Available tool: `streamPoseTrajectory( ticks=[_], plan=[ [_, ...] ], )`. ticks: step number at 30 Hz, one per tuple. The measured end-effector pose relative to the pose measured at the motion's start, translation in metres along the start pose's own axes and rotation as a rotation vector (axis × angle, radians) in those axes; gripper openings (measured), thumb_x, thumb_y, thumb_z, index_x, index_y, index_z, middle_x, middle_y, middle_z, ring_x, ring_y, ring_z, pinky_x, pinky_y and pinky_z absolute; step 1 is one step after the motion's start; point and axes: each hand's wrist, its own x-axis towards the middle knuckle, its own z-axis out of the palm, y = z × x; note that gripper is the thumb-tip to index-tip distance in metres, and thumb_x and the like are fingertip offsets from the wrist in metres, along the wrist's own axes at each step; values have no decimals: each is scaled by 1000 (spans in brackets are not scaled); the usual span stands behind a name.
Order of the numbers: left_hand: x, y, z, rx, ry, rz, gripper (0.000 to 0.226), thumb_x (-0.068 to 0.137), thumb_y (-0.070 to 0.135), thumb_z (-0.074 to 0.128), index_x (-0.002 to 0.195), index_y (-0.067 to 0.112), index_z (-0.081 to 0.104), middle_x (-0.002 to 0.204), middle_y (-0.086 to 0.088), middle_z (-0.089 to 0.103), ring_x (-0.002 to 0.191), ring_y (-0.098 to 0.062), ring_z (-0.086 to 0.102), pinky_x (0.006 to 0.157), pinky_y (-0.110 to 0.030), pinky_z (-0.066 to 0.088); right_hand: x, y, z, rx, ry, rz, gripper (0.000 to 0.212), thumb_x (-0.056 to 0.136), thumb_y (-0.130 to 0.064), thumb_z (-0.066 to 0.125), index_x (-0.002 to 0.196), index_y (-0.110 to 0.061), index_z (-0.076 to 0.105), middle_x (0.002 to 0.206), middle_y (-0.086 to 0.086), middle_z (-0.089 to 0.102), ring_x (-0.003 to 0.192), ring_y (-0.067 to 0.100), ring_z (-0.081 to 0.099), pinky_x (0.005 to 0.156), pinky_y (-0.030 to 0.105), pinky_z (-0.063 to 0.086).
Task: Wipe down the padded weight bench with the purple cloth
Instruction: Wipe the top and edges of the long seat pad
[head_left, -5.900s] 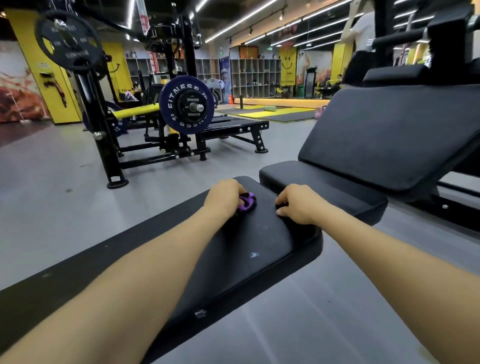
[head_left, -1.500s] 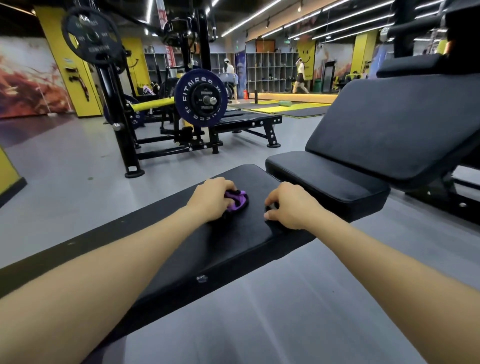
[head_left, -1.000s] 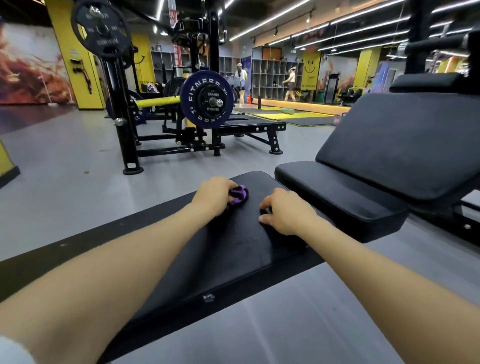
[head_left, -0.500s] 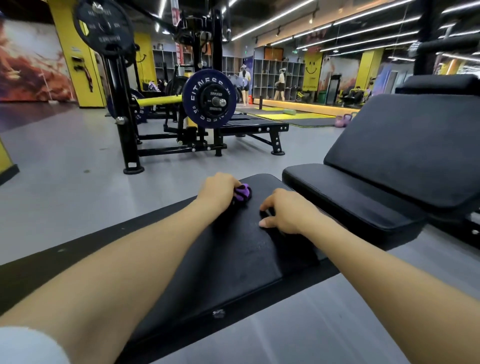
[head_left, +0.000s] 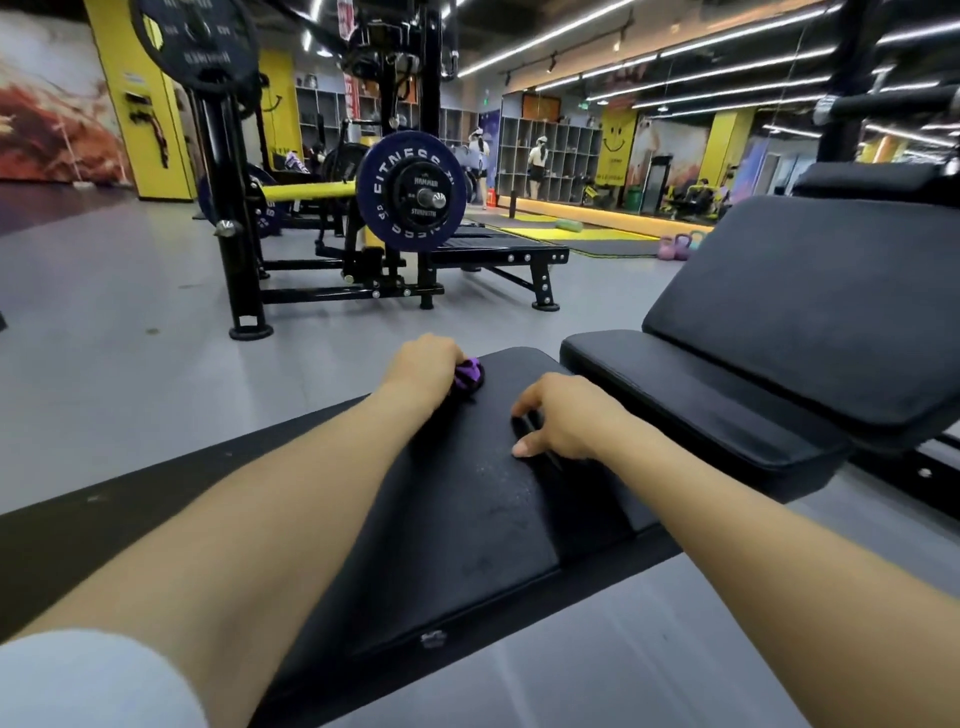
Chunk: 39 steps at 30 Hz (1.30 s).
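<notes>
- Head view: the padded weight bench (head_left: 467, 519) runs from the lower left toward the middle of the picture, its black pad flat and its far end rounded.
- The left hand (head_left: 423, 366) sits at the far left corner of the pad, fingers curled down over the purple cloth (head_left: 469, 373), which is bunched into a small wad under it.
- Only a striped purple edge of the cloth shows past the knuckles; it lies on the pad, near the rounded end.
- The right hand (head_left: 563, 415) rests on the pad beside the left one but apart from it, fingers bent, fingertips and thumb pressing the surface; it seems to hold nothing, though the underside of the palm is hidden.
- Both forearms stretch out from the bottom corners, and a white sleeve (head_left: 93, 680) shows at the lower left.
- Just beyond the flat pad stands an inclined bench (head_left: 779, 322) with a short seat pad and a raised back pad, close to the flat bench's end but not touching it.
- Farther back on the grey floor stands a black rack (head_left: 228, 234) carrying a blue weight plate (head_left: 410, 189) on a bar.
- Pink kettlebells (head_left: 675, 247) sit on the floor near a yellow mat, and distant people stand by the shelving.
</notes>
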Motion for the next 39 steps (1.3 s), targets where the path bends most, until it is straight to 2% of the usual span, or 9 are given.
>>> streamPoseTrajectory(
  ticks=[5,8,12,15,18,22,27,32,39],
  plan=[
    [-29,2,-14,-73,-75,54,28,89,11,57,113,21,68,102,-7,73,85,-21,67,56,-14,42,-3,-1,3,-23,-2,7,48,83,-35,69,129,-30,55,127,2,57,118,27,52,96,39,47],
    [-47,-5,-16,-68,-103,124,35,88,6,58,120,21,65,108,-3,71,97,-22,67,63,-18,40,1,-1,2,-24,-9,-5,49,82,-32,70,128,-29,55,125,0,59,119,25,52,97,38,46],
    [-22,2,-14,-136,-102,111,33,88,3,51,112,16,68,94,-11,73,71,-23,65,52,-15,39,4,-7,2,-36,-7,-12,49,81,-30,72,127,-29,56,125,0,58,119,24,52,97,36,45],
    [8,3,-9,-169,-61,47,26,86,9,55,105,16,71,94,-15,72,77,-28,67,68,-25,54,4,-8,3,-35,-3,-19,49,81,-29,72,127,-28,56,127,0,57,121,23,50,99,36,44],
    [21,-1,-7,-169,-53,-20,32,85,4,52,109,15,69,101,-15,69,95,-33,66,81,-29,52,3,-7,4,-25,-5,-11,50,81,-28,72,128,-29,56,129,1,57,123,24,49,101,38,43],
    [5,-7,-15,-128,-130,17,35,86,1,52,115,16,66,106,-11,71,97,-24,66,64,-22,42,3,-6,2,-42,-10,-15,51,82,-29,71,130,-29,55,131,1,56,124,24,48,101,35,43],
    [-33,-38,-30,-141,-199,-53,28,90,7,57,115,15,65,98,-10,69,78,-19,52,43,-12,35,0,-8,1,-31,-19,-24,48,83,-27,70,128,-28,56,126,2,59,119,26,53,99,36,45],
    [-38,-42,-27,-113,-126,-50,28,87,2,58,109,16,69,75,-10,61,66,-28,58,50,-24,44,-2,-6,4,-7,-6,-58,46,85,-27,68,129,-28,56,125,-1,59,120,25,52,97,34,45],
    [-41,-15,-20,-8,-39,-12,33,87,12,62,119,18,65,114,-12,66,106,-32,60,82,-29,45,3,-1,12,-24,18,-64,46,87,-27,65,132,-28,53,131,4,56,123,29,49,98,39,45]
  ],
)
